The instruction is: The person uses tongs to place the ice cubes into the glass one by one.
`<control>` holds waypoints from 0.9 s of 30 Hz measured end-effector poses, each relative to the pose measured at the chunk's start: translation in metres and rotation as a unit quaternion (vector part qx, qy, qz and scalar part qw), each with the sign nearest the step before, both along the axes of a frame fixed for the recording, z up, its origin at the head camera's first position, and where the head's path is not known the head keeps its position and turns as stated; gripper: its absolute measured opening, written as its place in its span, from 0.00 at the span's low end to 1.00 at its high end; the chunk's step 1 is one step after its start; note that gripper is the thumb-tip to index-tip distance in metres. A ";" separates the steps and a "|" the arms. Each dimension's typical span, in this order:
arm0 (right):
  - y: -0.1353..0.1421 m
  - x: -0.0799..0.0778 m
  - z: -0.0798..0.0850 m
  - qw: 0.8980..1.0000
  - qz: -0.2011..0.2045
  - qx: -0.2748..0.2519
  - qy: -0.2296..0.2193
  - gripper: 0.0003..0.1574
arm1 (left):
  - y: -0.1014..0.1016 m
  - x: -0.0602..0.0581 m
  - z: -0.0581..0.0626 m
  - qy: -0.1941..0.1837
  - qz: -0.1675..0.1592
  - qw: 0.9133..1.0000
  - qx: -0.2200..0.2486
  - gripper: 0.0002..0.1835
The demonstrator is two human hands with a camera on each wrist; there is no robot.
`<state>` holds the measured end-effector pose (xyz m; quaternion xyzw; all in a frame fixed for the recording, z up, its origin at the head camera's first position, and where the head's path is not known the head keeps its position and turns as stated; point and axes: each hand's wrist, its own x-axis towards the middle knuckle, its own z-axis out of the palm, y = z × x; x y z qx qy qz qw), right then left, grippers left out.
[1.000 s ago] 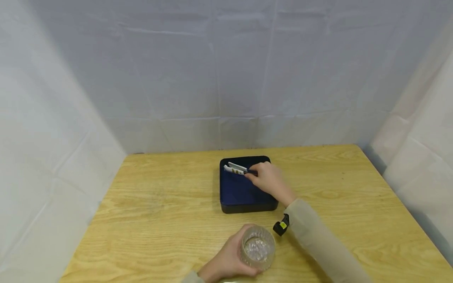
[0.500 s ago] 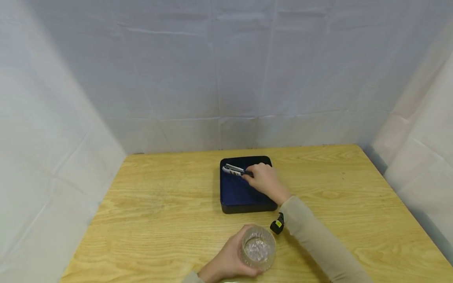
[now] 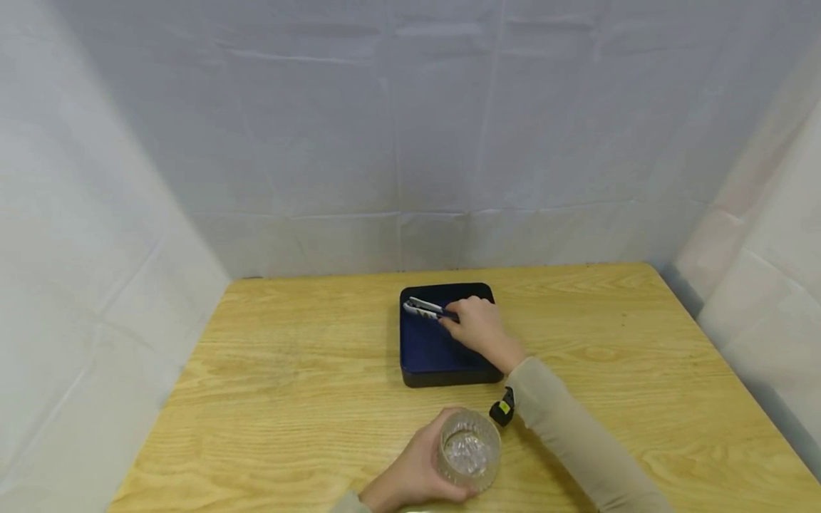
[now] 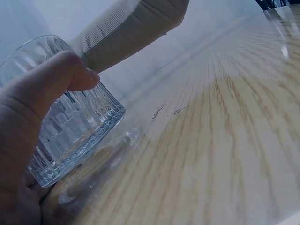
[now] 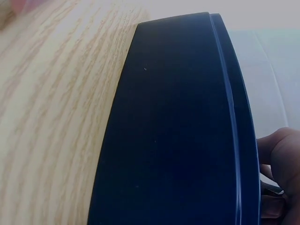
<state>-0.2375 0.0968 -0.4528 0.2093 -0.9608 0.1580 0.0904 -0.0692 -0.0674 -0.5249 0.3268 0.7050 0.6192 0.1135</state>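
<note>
My left hand (image 3: pixel 420 463) grips a clear ribbed drinking glass (image 3: pixel 470 452) near the front of the table. The left wrist view shows the thumb across the side of the glass (image 4: pixel 79 122); whether the clear shapes inside are contents or cut base, I cannot tell. Over the dark blue open box (image 3: pixel 442 353), my right hand (image 3: pixel 482 328) holds a slim two-armed tool (image 3: pixel 423 308) with pale, patterned arms and a dark rear end. Its arms spread apart at the left tip. In the right wrist view the box wall (image 5: pixel 164 126) hides most of that hand.
The box stands on a wood-grain table (image 3: pixel 288 399), towards its back edge. White sheets (image 3: pixel 385 142) hang behind and at both sides. A black wrist camera (image 3: pixel 502 408) hangs below the right sleeve, between the box and the glass.
The right hand and its tool have shifted slightly left over the box and the tool has turned a little. The left hand stays in place with the glass.
</note>
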 end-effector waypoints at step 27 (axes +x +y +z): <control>0.005 0.004 -0.002 0.998 0.004 -0.010 0.056 0.12 | 0.000 0.002 0.000 -0.014 0.003 1.000 -0.008 0.49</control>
